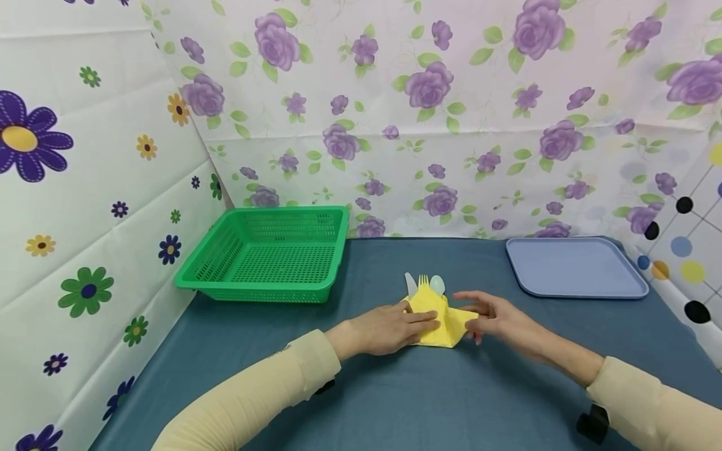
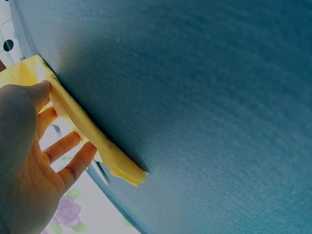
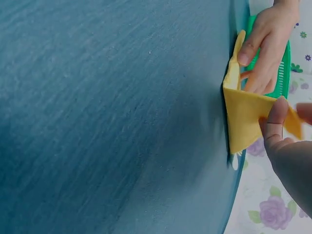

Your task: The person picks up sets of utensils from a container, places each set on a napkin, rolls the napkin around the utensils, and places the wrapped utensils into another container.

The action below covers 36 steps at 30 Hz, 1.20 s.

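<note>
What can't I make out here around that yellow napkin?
Head view: lower ends of the knife, fork and spoon, hidden by the yellow napkin.
Left wrist view: part of the napkin, behind the left hand.
Right wrist view: part of the right hand, cut off by the right edge.

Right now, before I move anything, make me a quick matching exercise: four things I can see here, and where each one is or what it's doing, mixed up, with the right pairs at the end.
Column one
1. Fork
2. Light blue tray
3. Left hand
4. Right hand

Column two
A. Rests its fingers on top of the yellow cloth
B. Pinches a raised corner of the cloth
C. Between the knife and the spoon
D. Near the far right corner of the table

Right pairs: 1-C, 2-D, 3-A, 4-B.
</note>
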Motion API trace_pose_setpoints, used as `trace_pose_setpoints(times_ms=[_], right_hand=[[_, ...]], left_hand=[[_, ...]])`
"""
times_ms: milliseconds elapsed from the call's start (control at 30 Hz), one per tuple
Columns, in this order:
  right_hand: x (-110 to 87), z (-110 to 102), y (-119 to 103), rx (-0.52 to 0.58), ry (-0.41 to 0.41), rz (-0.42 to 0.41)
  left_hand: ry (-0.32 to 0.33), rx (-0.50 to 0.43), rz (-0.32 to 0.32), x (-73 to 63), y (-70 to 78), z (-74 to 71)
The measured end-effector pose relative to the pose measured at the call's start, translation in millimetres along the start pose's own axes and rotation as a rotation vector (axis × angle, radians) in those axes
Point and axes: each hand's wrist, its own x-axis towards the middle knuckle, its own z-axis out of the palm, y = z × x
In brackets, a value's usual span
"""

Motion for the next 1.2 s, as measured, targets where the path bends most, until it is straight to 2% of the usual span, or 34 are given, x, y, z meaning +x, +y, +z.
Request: trace_pose_setpoints(times_ms=[167, 300, 433, 567, 733, 833, 933, 1200], right_hand=[[4.7, 1, 8, 0.072, -0.049, 0.040], [9.3, 3, 16, 0.178, -0.040, 0.047], [14.7, 6, 20, 0.156, -0.013, 0.048], [17.8, 7, 22, -0.043, -0.013, -0.001], [15.6, 12, 23, -0.384, -0.025, -0.158], [13.8, 16, 22, -0.524, -0.014, -0.210], [13.9, 19, 21, -0.607, -0.013, -0.240], [14.8, 20, 27, -0.757, -0.037, -0.309]], left_hand=[[-0.003, -0.011, 0.002, 0.6, -0.8, 0.1], [0.000, 0.000, 0.005, -0.2, -1.5, 0.6], [0.004, -0.004, 0.009, -0.8, -1.3, 0.4], [0.003, -0.004, 0.009, -0.6, -0.9, 0.8], [0.006, 0.017, -0.013, -0.6, -0.8, 3.0], [0.035, 0.010, -0.007, 0.4, -2.6, 4.6], [0.064, -0.020, 0.008, 0.8, -5.7, 5.8], [0.070, -0.127, -0.042, -1.8, -12.7, 8.3]])
